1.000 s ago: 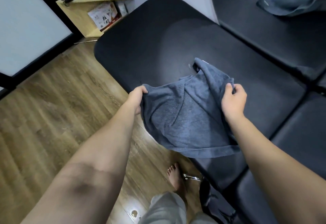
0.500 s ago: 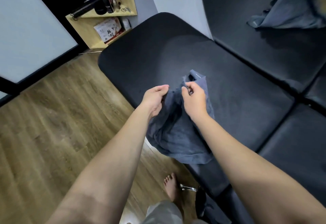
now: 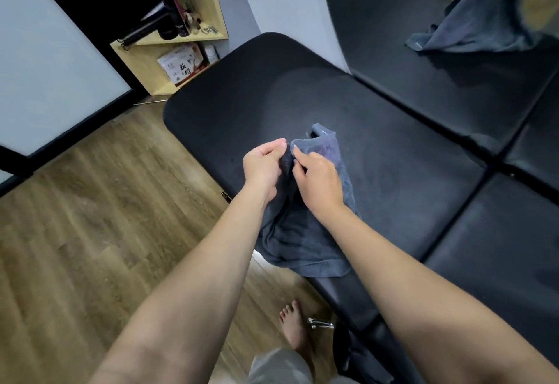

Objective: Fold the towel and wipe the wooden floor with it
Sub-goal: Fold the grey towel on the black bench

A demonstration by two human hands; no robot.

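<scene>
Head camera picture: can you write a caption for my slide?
Both hands, left and right, pinch a gray towel together over a black padded bench, above the wooden floor.

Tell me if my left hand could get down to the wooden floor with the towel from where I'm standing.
Probably yes. The left hand grips the towel just past the edge of the black bench, and the wooden floor lies open to its left, though you would likely have to crouch.
</scene>
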